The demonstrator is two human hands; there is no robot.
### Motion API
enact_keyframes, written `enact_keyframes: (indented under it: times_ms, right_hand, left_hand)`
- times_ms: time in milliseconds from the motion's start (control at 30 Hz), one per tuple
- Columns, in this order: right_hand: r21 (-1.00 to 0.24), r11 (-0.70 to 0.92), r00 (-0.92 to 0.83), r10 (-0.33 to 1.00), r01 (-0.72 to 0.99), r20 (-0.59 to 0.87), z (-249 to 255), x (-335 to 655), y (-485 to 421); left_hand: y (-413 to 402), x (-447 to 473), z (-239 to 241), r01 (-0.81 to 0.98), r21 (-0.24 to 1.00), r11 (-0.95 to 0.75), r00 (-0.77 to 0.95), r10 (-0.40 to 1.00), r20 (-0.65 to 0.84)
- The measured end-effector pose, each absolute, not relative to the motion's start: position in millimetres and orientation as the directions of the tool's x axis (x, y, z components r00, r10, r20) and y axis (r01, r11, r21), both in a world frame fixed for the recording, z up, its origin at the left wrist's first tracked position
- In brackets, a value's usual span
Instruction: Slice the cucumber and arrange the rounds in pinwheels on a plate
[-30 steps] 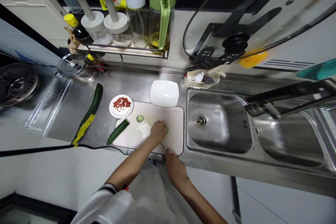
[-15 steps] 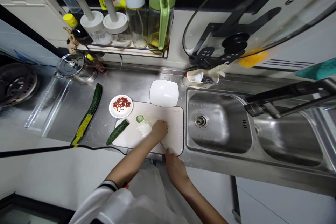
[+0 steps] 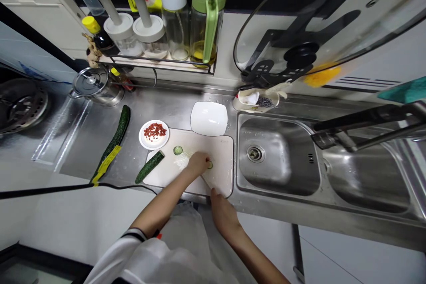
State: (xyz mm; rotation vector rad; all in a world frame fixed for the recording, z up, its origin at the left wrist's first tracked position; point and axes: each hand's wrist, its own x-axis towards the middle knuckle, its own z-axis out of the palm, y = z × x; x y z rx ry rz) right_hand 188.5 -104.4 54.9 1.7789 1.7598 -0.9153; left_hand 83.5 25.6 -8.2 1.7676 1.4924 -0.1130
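Observation:
My left hand is closed over the white cutting board, fingers curled on a cucumber piece. Only the pale cut end of that piece shows; my hand covers the rest. My right hand grips a knife at the board's front edge, with the handle inside the fist. The blade slants up and left toward my left hand. A cucumber slice lies flat on the board by some wet pale bits. Across the board's left edge rests a cut length of cucumber.
A white plate touches the board's back edge, and a small plate of red pieces sits at its left corner. A whole cucumber with a yellow label lies farther left. The steel sink is on the right.
My left hand has shifted slightly left, and more of the cucumber piece's cut end shows beside its fingers. My right hand and the knife have barely moved.

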Motion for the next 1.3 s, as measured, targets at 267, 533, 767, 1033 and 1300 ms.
enact_keyframes:
  times_ms: [267, 533, 767, 1033, 1300]
  right_hand:
    - [-0.125, -0.026, -0.075, 0.670, 0.992, -0.739, 63, 194, -100]
    - [-0.138, -0.004, -0.098, 0.682, 0.990, -0.724, 62, 202, -98]
    - [-0.130, 0.032, -0.113, 0.725, 0.991, -0.680, 51, 198, -84]
    - [-0.126, 0.025, -0.104, 0.730, 0.992, -0.676, 47, 194, -81]
    - [-0.149, 0.004, -0.107, 0.719, 0.989, -0.687, 47, 192, -80]
  left_hand:
    - [20, 45, -16, 0.770, 0.588, 0.249, 0.096, 0.866, -0.492]
    - [8, 28, -18, 0.727, 0.570, 0.383, -0.058, 0.861, -0.504]
    - [8, 28, -18, 0.755, 0.535, 0.379, -0.076, 0.861, -0.503]
    - [11, 30, -14, 0.788, 0.483, 0.382, -0.087, 0.845, -0.527]
    - [13, 31, -10, 0.795, 0.466, 0.389, -0.088, 0.834, -0.545]
